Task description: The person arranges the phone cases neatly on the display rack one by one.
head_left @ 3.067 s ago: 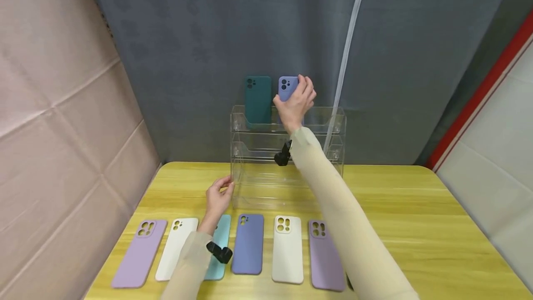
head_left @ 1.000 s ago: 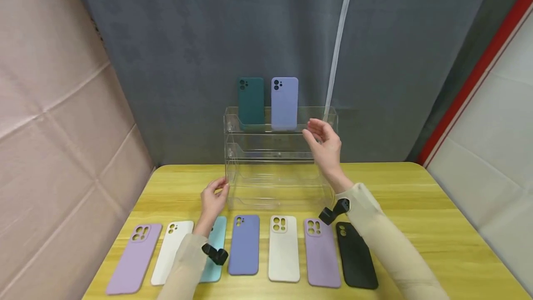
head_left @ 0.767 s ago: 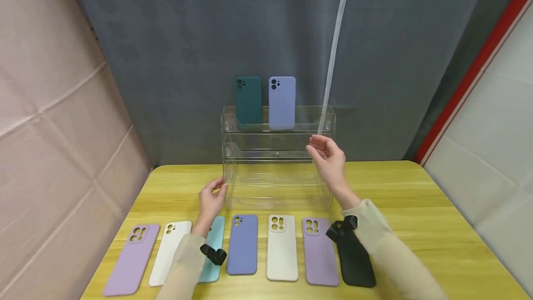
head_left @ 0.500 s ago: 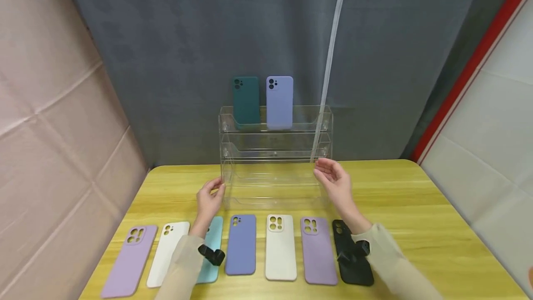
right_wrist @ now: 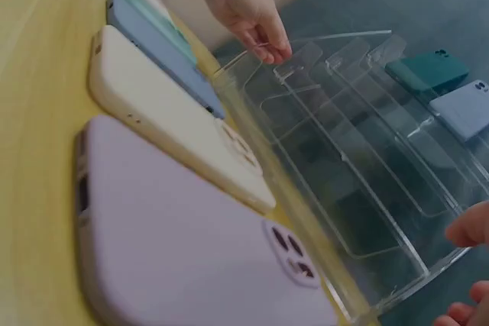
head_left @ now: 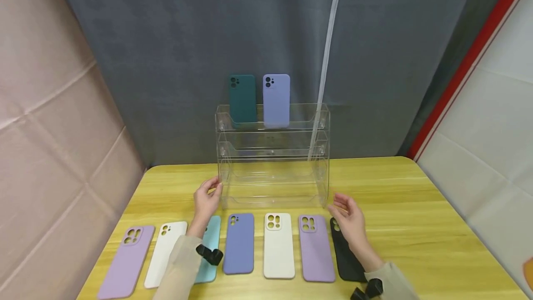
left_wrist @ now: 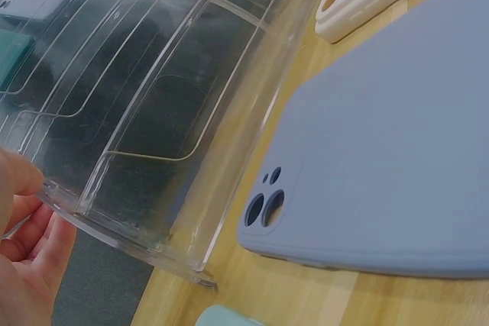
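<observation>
A clear tiered acrylic display rack [head_left: 272, 179] stands on the table. My left hand [head_left: 207, 199] pinches its left side panel, thumb and fingers on either face in the left wrist view. In the rack's top tier stand a dark green phone case [head_left: 243, 98] and a periwinkle phone case [head_left: 276, 98], side by side. My right hand [head_left: 350, 220] holds nothing, its fingers loosely bent, over the upper end of a black phone case [head_left: 345, 256] and partly hiding it. Left of that lies a purple phone case [head_left: 317, 251].
More phone cases lie in the front row: a cream case [head_left: 279, 249], a blue case [head_left: 239, 246], a light blue case [head_left: 211, 240] partly under my left arm, a white case [head_left: 165, 253] and a lilac case [head_left: 126, 263]. A grey curtain [head_left: 187, 59] hangs behind the table.
My right hand has let go of the periwinkle case in the top tier and come down and right to the black case. My left hand has stayed at the rack's side.
</observation>
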`<state>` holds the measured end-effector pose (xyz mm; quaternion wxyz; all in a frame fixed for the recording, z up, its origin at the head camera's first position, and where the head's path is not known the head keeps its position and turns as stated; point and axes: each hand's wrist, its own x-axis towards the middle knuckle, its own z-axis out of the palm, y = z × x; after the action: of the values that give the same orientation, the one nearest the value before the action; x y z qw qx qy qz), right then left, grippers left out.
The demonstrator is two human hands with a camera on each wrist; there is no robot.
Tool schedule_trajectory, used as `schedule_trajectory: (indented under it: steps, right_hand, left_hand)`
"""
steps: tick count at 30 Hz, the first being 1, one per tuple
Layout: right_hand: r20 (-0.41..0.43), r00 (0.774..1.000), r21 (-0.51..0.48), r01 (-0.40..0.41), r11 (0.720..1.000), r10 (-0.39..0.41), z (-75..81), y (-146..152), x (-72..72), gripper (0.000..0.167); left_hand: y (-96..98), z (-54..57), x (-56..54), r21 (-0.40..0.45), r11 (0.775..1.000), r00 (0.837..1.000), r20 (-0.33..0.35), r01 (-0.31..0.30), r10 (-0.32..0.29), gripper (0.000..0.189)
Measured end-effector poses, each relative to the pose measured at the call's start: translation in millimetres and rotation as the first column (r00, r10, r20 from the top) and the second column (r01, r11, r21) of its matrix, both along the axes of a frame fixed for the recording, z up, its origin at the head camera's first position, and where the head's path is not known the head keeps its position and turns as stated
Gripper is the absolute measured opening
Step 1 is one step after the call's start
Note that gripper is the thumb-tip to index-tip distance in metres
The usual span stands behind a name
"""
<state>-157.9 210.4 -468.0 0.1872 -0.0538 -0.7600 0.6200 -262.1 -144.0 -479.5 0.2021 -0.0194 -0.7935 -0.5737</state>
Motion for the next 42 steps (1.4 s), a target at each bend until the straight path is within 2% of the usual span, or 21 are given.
schedule_trajectory:
  steps: [5,9,12,15,18,21,27,33,42]
  right_hand:
    - [0.084,0.995,0.121,0.052,0.991,-0.062,-16.2,8,12.0,0.052]
    - [0.071,0.992,0.213,0.091,0.973,-0.108,-28.1,13,17.8,0.056]
    - [0.050,0.991,0.323,0.104,0.941,-0.127,-36.1,17,20.3,0.059]
    - [0.035,0.992,0.434,0.095,0.896,-0.122,-42.6,19,22.0,0.066]
    - [0.037,0.993,0.499,0.081,0.863,-0.114,-47.5,22,22.9,0.074]
    - [0.090,0.989,0.525,0.055,0.849,-0.120,-49.4,24,23.0,0.081]
    - [0.220,0.967,0.549,-0.014,0.836,-0.129,-44.7,27,20.3,0.091]
    - [0.259,0.958,0.590,-0.056,0.805,-0.123,-38.6,29,17.7,0.089]
    - [0.316,0.940,0.608,-0.095,0.788,-0.130,-37.2,29,17.5,0.088]
  left_hand:
    - [0.8,1.5,0.7,-0.004,1.000,1.000,0.003,-0.005,0.005,0.023]
    - [1.5,2.4,1.9,-0.010,1.000,1.000,0.011,-0.009,0.009,0.023]
    - [1.9,3.2,2.3,-0.006,1.000,1.000,0.030,-0.011,0.011,0.023]
    - [2.2,3.2,2.0,-0.001,1.000,0.999,0.038,-0.011,0.011,0.023]
    - [2.1,2.8,1.6,0.005,1.000,1.000,0.025,-0.008,0.008,0.023]
    - [1.7,2.1,1.0,0.008,1.000,1.000,0.011,-0.005,0.005,0.023]
    - [1.1,0.2,0.4,0.002,1.000,1.000,-0.004,-0.007,0.007,0.023]
    - [1.4,0.1,0.8,0.005,1.000,1.000,-0.012,-0.012,0.012,0.023]
    - [0.5,0.8,1.6,-0.011,1.000,1.000,0.001,-0.003,0.003,0.024]
